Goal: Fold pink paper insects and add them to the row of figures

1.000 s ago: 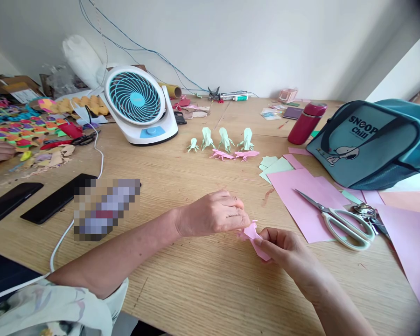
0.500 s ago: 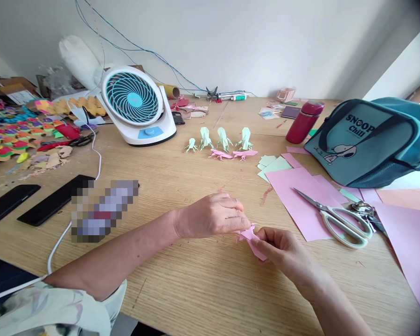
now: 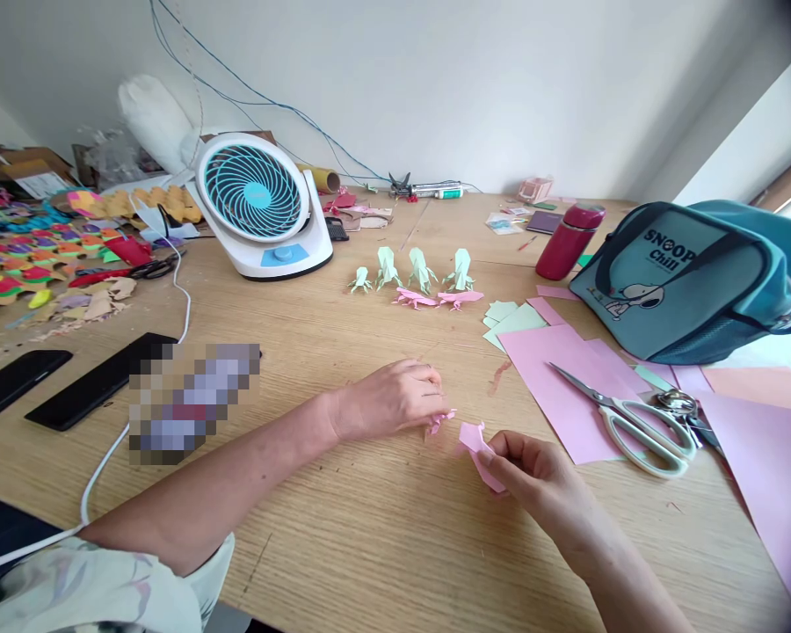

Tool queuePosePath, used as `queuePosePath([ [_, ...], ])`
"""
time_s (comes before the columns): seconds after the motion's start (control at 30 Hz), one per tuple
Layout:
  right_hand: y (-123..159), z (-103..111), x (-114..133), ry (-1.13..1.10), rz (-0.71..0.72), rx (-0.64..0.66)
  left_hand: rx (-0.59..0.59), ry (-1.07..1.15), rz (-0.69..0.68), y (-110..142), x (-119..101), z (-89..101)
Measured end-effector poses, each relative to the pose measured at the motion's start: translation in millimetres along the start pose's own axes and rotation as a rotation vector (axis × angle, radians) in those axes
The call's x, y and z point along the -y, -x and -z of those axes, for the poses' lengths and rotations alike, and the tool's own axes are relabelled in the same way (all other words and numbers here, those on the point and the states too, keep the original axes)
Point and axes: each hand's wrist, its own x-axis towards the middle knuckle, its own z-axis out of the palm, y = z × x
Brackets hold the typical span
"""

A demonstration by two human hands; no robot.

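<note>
My right hand (image 3: 533, 470) pinches a pink folded paper piece (image 3: 475, 440), long and flat with a small point at its upper end. To the left, the fingertips of my left hand (image 3: 402, 400) are closed on a small pink folded paper piece (image 3: 440, 422) with thin leg-like strips. A narrow gap separates the two pieces, both close over the table. Farther back stand several pale green paper insects (image 3: 419, 270). Two pink paper insects (image 3: 460, 300) lie just in front of them.
On the right are scissors (image 3: 623, 420), pink paper sheets (image 3: 540, 369), pale green paper (image 3: 518, 325), a red flask (image 3: 569, 242) and a teal bag (image 3: 672, 290). A fan (image 3: 257, 198), a white cable (image 3: 188, 303) and dark flat objects (image 3: 98, 382) occupy the left side.
The pink pieces were together between my hands and are now apart. My left hand has shifted slightly left with the small legged piece; my right hand keeps the longer one.
</note>
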Motion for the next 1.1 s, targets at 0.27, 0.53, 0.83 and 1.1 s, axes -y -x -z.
queuePosePath([
  [0.27, 4, -5, 2, 0.212, 0.191, -0.161, -0.129, 0.525, 0.369, -13, -27, 24.0],
  [0.53, 8, -16, 6, 0.328, 0.347, -0.167, -0.136, 0.878, 0.54, -15, -49, 11.0],
  [0.83, 6, -15, 3, 0.151, 0.325, -0.132, -0.248, 0.835, 0.531, -15, -55, 5.0],
  [1.1, 8, -15, 2, 0.252, 0.318, -0.173, -0.321, 0.485, 0.327, -15, -53, 6.2],
])
